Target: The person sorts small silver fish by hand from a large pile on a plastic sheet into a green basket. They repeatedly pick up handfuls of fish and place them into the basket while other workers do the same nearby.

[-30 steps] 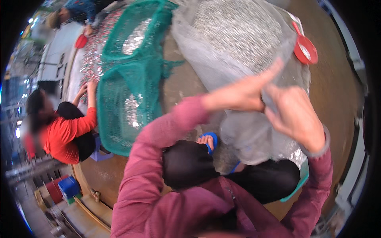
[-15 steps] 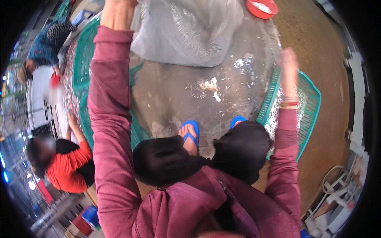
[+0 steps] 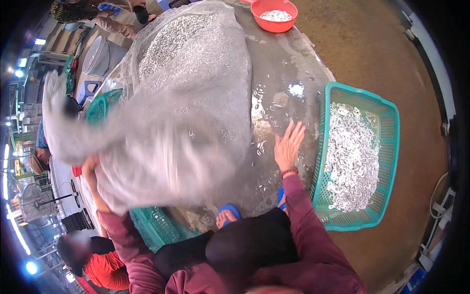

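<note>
A whitish see-through mesh sheet (image 3: 215, 78), blurred by motion, billows over the floor on the left, with many small pale pieces (image 3: 176, 39) showing in and under it. My left hand (image 3: 91, 169) is closed on the near left edge of this sheet; folds hide most of its fingers. My right hand (image 3: 290, 146) is open, fingers stretched out, over the wet floor and empty. Just right of it stands a green plastic basket (image 3: 322, 147) holding many small white loop-shaped pieces (image 3: 352, 161).
A red bowl (image 3: 275, 23) with white pieces sits at the far edge of the grey floor (image 3: 274, 63). At the left are a grey bucket (image 3: 98, 56), green netting (image 3: 152, 228) and a person in red (image 3: 105, 269). Another person's arms (image 3: 115, 24) reach in at the upper left.
My left hand has come back from the far side toward the near left, and the mesh sheet now spreads closer. My right hand has moved left, away from above the basket.
</note>
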Motion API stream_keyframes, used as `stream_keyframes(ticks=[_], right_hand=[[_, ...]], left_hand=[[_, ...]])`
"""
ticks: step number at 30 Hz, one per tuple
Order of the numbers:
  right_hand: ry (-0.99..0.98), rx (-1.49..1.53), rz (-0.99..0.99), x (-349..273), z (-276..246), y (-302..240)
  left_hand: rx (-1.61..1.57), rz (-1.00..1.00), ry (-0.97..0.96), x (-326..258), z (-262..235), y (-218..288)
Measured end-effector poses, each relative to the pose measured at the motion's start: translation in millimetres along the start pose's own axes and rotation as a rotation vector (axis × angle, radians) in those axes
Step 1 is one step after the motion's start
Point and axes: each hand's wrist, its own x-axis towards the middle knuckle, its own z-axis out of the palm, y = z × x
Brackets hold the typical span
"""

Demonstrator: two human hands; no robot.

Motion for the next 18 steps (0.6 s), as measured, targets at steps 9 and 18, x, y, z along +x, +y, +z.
stream_keyframes(ticks=[9, 18], right_hand=[[0.062, 0.283, -0.461, 113, 54, -46], [-0.440, 0.056, -0.670, -58, -13, -48]], left_hand=[[-0.270, -0.073, 0.205, -28, 39, -12], [-0.512, -0.380, 0.512, -31, 36, -6]])
